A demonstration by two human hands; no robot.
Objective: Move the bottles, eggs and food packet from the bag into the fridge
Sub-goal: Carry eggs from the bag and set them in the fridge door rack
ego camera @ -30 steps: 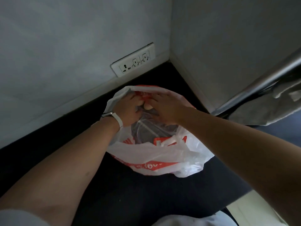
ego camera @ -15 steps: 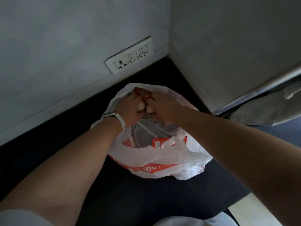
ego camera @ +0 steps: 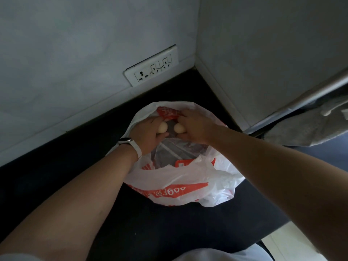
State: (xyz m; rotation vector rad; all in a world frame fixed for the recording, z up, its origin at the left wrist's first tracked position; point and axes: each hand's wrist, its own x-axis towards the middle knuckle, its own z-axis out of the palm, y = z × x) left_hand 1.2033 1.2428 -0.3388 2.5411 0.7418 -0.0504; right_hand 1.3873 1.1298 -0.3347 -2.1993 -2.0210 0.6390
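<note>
Two pale eggs sit just above the open mouth of the bag (ego camera: 180, 183), side by side and slightly apart. The left egg (ego camera: 162, 127) is held in the left hand (ego camera: 146, 134), fingers closed around it; the right egg (ego camera: 178, 128) is gripped likewise by the right hand (ego camera: 195, 127). The bag, white plastic with red print, rests on the dark bench (ego camera: 56, 172) in a wall corner. A white band (ego camera: 136, 149) circles the left wrist. A wall socket (ego camera: 151, 66) is mounted behind the bench.

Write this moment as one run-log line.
stage: unpacking eggs | left hand: holds left egg | right hand: holds right egg | both over open plastic bag
</note>
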